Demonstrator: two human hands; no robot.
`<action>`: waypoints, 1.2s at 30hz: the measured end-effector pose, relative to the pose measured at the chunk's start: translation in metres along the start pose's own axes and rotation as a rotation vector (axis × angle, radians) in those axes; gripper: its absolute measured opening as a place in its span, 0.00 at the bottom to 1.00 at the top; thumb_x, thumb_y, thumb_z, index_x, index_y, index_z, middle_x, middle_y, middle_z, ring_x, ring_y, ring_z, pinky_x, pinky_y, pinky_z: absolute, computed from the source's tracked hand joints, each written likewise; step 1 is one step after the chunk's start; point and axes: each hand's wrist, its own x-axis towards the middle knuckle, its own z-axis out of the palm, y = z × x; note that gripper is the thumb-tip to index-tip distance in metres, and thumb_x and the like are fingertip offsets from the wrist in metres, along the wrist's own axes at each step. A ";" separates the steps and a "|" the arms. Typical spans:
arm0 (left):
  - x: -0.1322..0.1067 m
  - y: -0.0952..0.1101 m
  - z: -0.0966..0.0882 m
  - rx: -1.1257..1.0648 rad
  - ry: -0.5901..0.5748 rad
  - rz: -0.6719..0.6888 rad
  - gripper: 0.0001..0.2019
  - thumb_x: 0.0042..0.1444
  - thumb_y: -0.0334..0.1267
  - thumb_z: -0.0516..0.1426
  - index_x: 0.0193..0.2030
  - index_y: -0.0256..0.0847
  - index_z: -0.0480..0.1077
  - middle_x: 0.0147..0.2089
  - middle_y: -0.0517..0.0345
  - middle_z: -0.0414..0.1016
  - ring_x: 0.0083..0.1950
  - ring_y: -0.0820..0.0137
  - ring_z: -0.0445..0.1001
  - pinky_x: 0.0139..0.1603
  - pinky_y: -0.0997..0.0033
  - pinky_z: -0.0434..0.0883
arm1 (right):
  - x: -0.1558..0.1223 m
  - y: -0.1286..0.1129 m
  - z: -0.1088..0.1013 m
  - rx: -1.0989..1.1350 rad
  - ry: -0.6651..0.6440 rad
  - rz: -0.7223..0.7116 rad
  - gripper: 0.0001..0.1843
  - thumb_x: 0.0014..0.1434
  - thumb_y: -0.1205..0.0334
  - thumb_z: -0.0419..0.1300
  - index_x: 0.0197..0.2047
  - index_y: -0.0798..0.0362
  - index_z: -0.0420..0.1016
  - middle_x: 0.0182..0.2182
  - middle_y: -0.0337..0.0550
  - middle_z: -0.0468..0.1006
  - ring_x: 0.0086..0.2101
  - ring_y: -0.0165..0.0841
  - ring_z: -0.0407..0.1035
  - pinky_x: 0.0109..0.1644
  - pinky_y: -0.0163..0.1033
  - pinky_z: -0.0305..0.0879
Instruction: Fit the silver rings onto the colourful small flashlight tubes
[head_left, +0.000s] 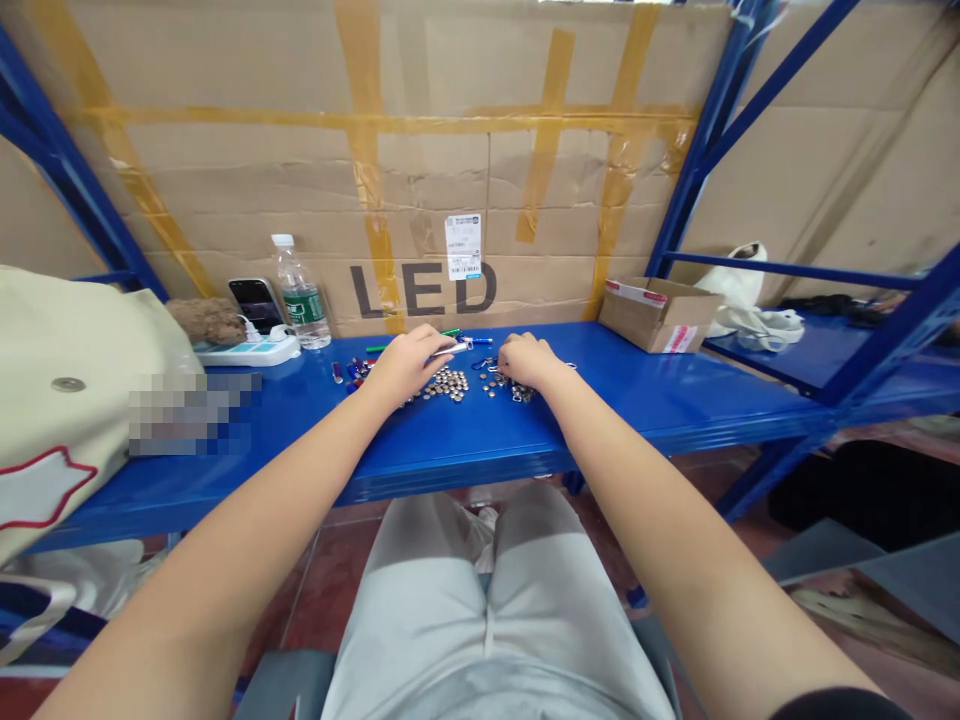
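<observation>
just then, pinched between the fingertips of the left hand (409, 362), a slim silver tube (452, 349), with the fingers pressed together around it, held low over a blue steel shelf (637, 400). close beside that hand, a loose heap of small round metal pieces (446, 384), and a little farther right, a second heap (506, 384) mixed with small rings, partly under the right hand (529, 360). with that hand curled and lowered onto the heap, fingers bunched downward and grip hidden behind the knuckles, no telling whether pinching anything or only resting there. between the two hands, a few small blue and silver keychain pieces (471, 342) lying on the shelf, near the left fingertips. farther left, small red and blue pieces (352, 372) scattered in a short row, with thin green sticks (382, 348) behind them. beyond those, a plastic water bottle (300, 300) standing upright beside a phone (255, 305), just behind a white power strip (247, 350). at the far left, a cream bag (75, 400) slumped on the shelf; toward the right end, a small open cardboard box (660, 315). behind everything, a taped cardboard wall (225, 170) printed with big dark letters spelling led.
</observation>
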 end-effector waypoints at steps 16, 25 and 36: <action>0.005 0.013 0.003 -0.139 -0.111 -0.215 0.10 0.62 0.36 0.51 0.48 0.37 0.68 0.46 0.49 0.75 0.46 0.63 0.74 0.50 0.61 0.70 | 0.005 0.004 0.010 0.273 0.196 -0.103 0.11 0.60 0.56 0.57 0.39 0.51 0.79 0.45 0.48 0.77 0.47 0.40 0.69 0.52 0.43 0.62; 0.005 0.011 0.005 -0.137 -0.152 -0.123 0.12 0.62 0.36 0.50 0.49 0.37 0.69 0.48 0.48 0.75 0.49 0.62 0.73 0.52 0.59 0.70 | 0.008 -0.019 0.006 0.155 0.003 -0.059 0.15 0.57 0.51 0.58 0.42 0.48 0.80 0.52 0.52 0.72 0.53 0.50 0.64 0.56 0.57 0.61; 0.004 0.009 0.008 -0.138 -0.147 -0.075 0.13 0.65 0.37 0.47 0.51 0.38 0.68 0.48 0.47 0.73 0.50 0.61 0.71 0.54 0.58 0.68 | 0.004 -0.017 0.004 0.347 0.189 -0.137 0.08 0.57 0.60 0.59 0.36 0.52 0.78 0.49 0.48 0.75 0.51 0.42 0.66 0.55 0.51 0.60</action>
